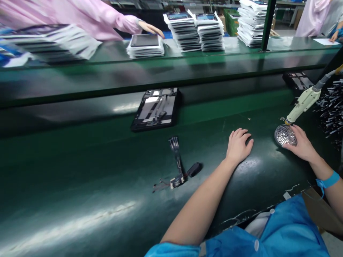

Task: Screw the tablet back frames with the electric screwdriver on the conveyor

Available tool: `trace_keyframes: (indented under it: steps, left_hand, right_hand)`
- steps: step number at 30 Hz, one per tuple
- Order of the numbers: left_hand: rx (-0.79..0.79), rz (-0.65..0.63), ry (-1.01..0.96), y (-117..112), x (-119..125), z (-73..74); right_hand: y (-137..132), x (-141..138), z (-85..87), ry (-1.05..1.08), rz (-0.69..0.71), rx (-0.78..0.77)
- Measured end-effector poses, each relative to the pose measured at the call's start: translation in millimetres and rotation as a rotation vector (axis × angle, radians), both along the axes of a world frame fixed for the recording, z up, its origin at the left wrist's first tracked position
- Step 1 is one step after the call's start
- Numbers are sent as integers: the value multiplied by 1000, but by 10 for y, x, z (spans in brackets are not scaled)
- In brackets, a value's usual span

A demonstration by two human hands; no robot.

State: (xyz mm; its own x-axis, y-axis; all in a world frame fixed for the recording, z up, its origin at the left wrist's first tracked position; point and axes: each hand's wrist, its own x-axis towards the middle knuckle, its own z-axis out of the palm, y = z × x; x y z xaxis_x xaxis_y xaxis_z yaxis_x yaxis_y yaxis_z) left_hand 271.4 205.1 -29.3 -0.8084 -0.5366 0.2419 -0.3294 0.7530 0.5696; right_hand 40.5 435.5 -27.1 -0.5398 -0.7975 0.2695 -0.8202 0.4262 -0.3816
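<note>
So your right hand (304, 144) has its grip curled round the right side of that round metal dish (282, 136), screwdriver (303, 102) slanting away just past your fingertips, while your left hand (239, 145) rests loosely open, left of that grip.

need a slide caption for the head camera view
Right hand holding a round metal dish beside a pale screwdriver, left hand over a green work surface.

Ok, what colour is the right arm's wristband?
The wristband is bright blue, clearest in the head view.
</note>
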Motion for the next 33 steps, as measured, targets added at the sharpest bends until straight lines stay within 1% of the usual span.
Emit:
trace_keyframes:
  steps: [2, 4, 10, 15, 18, 20, 23, 26, 30, 33]
  left_hand:
    - [4, -1, -6, 1, 1, 8]
    - [7, 1, -13, 4, 0, 16]
    - [12, 8, -5, 7, -3, 18]
    - [22, 10, -15, 8, 10, 15]
    - [17, 9, -12, 7, 21, 20]
    - [16, 8, -9, 4, 27, 23]
    - [15, 5, -7, -3, 34, 23]
    - [10, 3, -1, -10, 42, 18]
    - [5, 6, 14, -17, 58, 27]
    - [16, 3, 14, -19, 67, 49]
  right_hand:
    - [10, 14, 21, -8, 9, 27]
    - [14, 38, 61, -11, 50, 45]
    - [3, 162, 202, -13, 241, 18]
    - [-18, 292, 316, -78, 405, 80]
    - [-42, 360, 386, -105, 509, 90]
    - [-55, 387, 419, -127, 552, 102]
    - [-57, 389, 442, -170, 574, 129]
    - [-48, 360, 449, -218, 574, 79]
    - [-55, 345, 470, -242, 485, -45]
    - [-77, 375, 499, -251, 431, -58]
